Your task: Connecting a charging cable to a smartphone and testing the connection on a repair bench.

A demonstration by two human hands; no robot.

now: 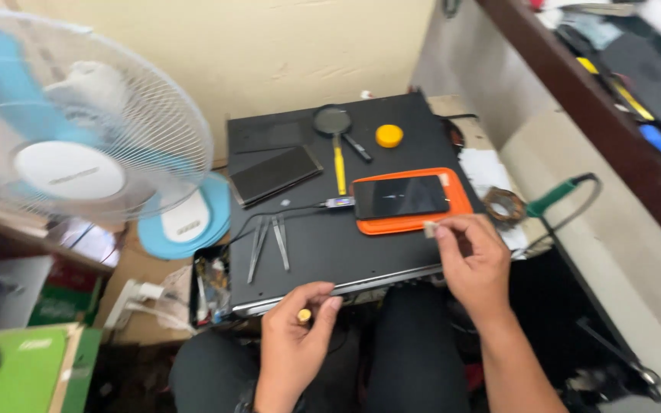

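Two hands low in frame | left hand (296,329) curls shut around a small yellow-tipped tool (304,314) | right hand (474,264) pinches a tiny pale rectangular chip (429,228) at the orange mat's (415,223) lower edge | glossy dark smartphone (401,196) lies on the mat, centre | metal tweezers (268,242) left on the matte black board (315,248)

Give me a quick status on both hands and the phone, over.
Left hand pinching a small yellow-tipped tool at the bench edge. Right hand holding a tiny pale piece beside the phone on the orange mat. Tweezers lie clear.
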